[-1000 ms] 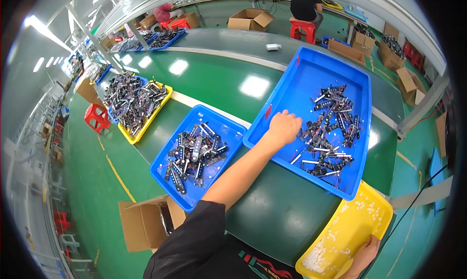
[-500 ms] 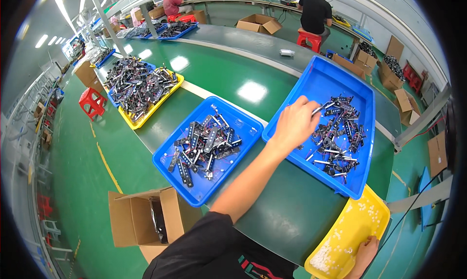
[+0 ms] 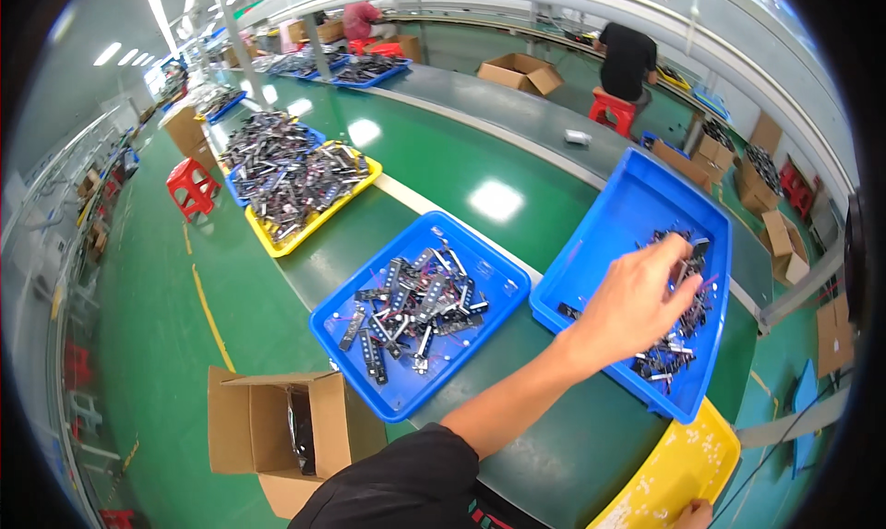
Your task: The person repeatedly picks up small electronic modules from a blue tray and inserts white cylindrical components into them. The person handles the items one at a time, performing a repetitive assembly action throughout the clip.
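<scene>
My left hand point(image 3: 637, 300) is over the right blue tray point(image 3: 591, 224), thumb and forefinger apart at a pile of small black electronic modules point(image 3: 666, 355) with thin wires. I see no part clearly gripped between them; the hand hides some of the pile. At the lower edge, the curled fingertips of my right hand point(image 3: 694, 515) rest in the yellow tray point(image 3: 688, 450), among small white pieces point(image 3: 637, 501). Most of that hand is out of view, and what it holds is hidden. Left of my forearm, another blue tray point(image 3: 337, 367) carries similar modules point(image 3: 429, 298).
A heaped yellow tray point(image 3: 277, 249) stands farther left on the green bench. An open cardboard box point(image 3: 231, 427) is below the bench's left side. Beyond are a red stool point(image 3: 191, 189), an open carton point(image 3: 520, 72) and a seated person in black point(image 3: 629, 60). A metal post point(image 3: 794, 427) stands at right.
My left hand has moved right and deeper over the modules; the part formerly between its fingers is no longer clearly visible. The view has shifted, leaving less of my right hand in sight.
</scene>
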Demonstrator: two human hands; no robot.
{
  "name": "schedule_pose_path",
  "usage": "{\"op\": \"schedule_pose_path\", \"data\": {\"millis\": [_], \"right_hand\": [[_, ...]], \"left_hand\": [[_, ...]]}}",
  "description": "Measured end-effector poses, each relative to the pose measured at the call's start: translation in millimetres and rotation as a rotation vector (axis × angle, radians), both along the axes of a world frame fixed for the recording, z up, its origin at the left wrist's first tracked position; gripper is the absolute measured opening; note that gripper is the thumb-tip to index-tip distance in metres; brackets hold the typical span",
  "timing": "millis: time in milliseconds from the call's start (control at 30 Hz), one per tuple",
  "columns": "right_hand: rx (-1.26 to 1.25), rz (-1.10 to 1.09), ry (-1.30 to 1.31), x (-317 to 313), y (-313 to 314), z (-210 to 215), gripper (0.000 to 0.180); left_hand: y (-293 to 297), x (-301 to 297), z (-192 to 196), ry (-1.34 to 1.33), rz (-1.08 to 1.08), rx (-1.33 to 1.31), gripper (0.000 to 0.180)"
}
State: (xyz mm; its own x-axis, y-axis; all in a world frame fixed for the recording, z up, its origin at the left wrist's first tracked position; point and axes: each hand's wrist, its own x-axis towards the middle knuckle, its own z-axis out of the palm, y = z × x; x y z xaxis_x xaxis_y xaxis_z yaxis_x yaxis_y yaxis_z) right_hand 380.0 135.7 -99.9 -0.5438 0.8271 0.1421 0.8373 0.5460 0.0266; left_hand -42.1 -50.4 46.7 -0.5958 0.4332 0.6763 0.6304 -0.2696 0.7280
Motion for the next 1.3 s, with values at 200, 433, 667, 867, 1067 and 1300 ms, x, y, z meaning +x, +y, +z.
{"op": "schedule_pose_path", "data": {"millis": [200,433,667,867,1067,1300], "right_hand": [[-0.026,-0.016,-0.097,-7,-4,11,0.024],[-0.032,-0.003,-0.051,-14,-3,12,0.022],[0.001,0.049,-0.105,-2,3,1,0.018],[-0.15,-0.066,0.304,-23,6,0,0.005],[-0.121,-0.035,0.347,-50,-27,1,0.006],[-0.192,-0.076,0.561,-76,-55,43,0.008]], "left_hand": [[11,5,-2,-0.006,-0.068,0.034,0.022],[29,-8,-20,-0.532,-0.659,-0.112,0.018],[47,-9,-36,-0.638,-0.754,-0.029,0.025],[30,-9,-23,-0.716,-0.672,-0.047,0.035],[14,-10,-12,-0.648,-0.583,-0.067,0.035],[25,3,-19,-0.678,-0.576,-0.058,0.022]]}}
